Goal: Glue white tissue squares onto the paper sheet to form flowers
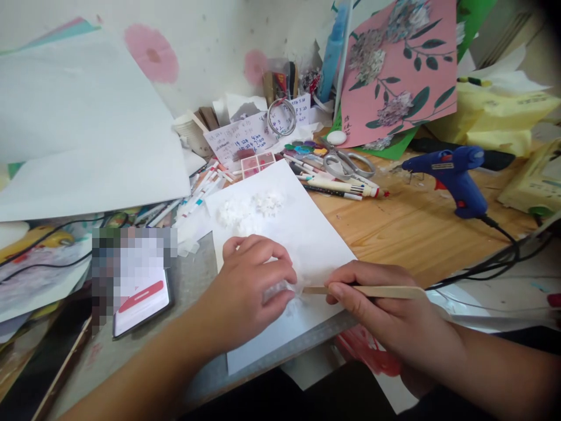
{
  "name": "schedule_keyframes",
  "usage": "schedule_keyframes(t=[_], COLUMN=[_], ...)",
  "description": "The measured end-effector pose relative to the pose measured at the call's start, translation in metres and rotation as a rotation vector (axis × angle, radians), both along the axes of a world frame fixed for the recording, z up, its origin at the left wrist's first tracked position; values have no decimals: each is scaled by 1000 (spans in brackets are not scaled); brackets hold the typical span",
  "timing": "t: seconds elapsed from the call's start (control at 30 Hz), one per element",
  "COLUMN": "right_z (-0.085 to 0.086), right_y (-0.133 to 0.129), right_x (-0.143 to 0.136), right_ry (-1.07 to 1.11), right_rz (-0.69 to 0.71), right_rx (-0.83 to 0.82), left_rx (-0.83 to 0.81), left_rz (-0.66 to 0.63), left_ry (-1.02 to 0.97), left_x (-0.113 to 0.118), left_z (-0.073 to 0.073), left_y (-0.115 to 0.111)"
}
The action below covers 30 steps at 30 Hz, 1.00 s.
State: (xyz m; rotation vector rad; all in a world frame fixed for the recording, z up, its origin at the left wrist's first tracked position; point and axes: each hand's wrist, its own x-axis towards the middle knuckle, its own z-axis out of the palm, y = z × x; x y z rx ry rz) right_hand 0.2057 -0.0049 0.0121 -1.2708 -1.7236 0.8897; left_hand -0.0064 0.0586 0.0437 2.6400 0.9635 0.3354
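A sheet of white paper (315, 245) lies at an angle on the table in front of me. Clusters of crumpled white bits (268, 202) sit on its far half, partly behind my left hand. My left hand (252, 286) is over the sheet, its thumb and forefinger curled together at a pale, wispy patch; what they pinch is too faint to make out. From the right, my right hand (372, 298) grips a flat wooden craft stick (390, 291) between thumb and fingers. The stick's thin tip points left, right at the left fingertips.
A phone (140, 292) lies left on a grey mat (197, 280). Right are a blue glue gun (451, 172) with its cable, and scissors (346, 164) among pens (337, 186). A pink flower picture (401, 76) stands behind; large white sheets (87, 117) rise at left.
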Motion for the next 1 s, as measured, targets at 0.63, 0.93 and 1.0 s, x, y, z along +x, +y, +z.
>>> schedule_keyframes(t=[0.63, 0.93, 1.0], right_z=[-5, -3, -5], right_y=[-6, -4, -5], right_x=[5, 2, 4], right_ry=[-5, -10, 75], right_rz=[-104, -46, -93], right_rx=[-148, -192, -203], left_rx=[-66, -16, -41], left_rz=[76, 81, 96], left_ry=[-42, -30, -37], left_x=[5, 9, 10], left_z=[-7, -14, -14], left_y=[0, 3, 5])
